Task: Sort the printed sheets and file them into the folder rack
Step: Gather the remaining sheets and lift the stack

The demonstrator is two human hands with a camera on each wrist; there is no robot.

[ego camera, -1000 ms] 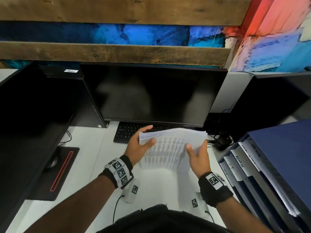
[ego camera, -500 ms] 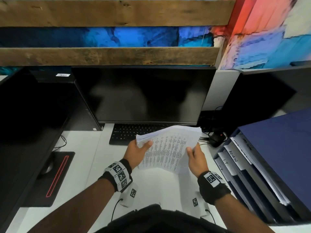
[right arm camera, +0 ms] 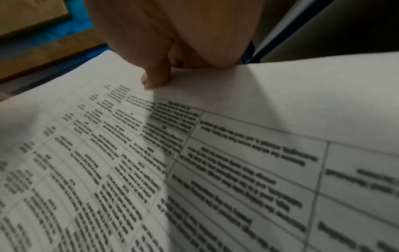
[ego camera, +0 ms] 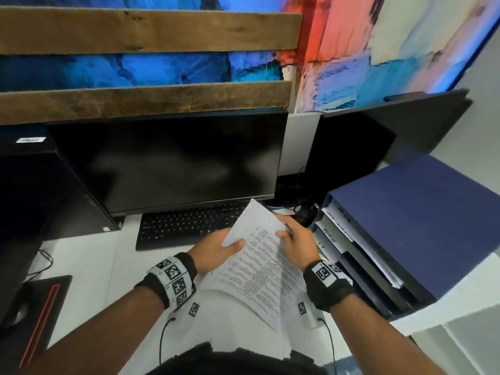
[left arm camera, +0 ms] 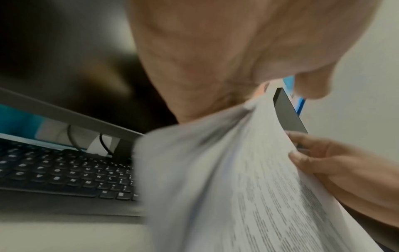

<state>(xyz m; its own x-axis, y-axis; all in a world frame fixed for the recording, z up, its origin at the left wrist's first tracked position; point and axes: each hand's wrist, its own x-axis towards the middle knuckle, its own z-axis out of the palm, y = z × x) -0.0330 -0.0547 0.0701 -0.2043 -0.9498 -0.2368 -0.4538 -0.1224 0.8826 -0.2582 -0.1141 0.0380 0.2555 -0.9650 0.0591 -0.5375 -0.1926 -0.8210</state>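
A stack of printed sheets [ego camera: 257, 269] with tables of text hangs tilted above the white desk, one corner pointing at the keyboard. My left hand [ego camera: 216, 251] pinches the stack's left edge, thumb on top. My right hand [ego camera: 296, 243] pinches the upper right edge; its thumb [right arm camera: 156, 76] presses on the top page [right arm camera: 194, 170]. In the left wrist view the sheets [left arm camera: 248, 187] curve between my left hand [left arm camera: 215, 56] and my right hand [left arm camera: 328, 160]. The dark blue folder rack [ego camera: 422, 220] stands at the right with labelled folders [ego camera: 331, 238], marked ADMIN and IT.
A black monitor [ego camera: 173, 163] and keyboard [ego camera: 186, 226] sit straight ahead. Another dark monitor [ego camera: 378, 136] stands behind the rack, with a black mouse [ego camera: 305, 212] and cables beside it. A black mat [ego camera: 40, 307] with a red stripe lies at the left.
The stack has turned from lying flat and wide to standing steeply on a corner, and moved right toward the rack. Both hands kept their hold and came closer together.
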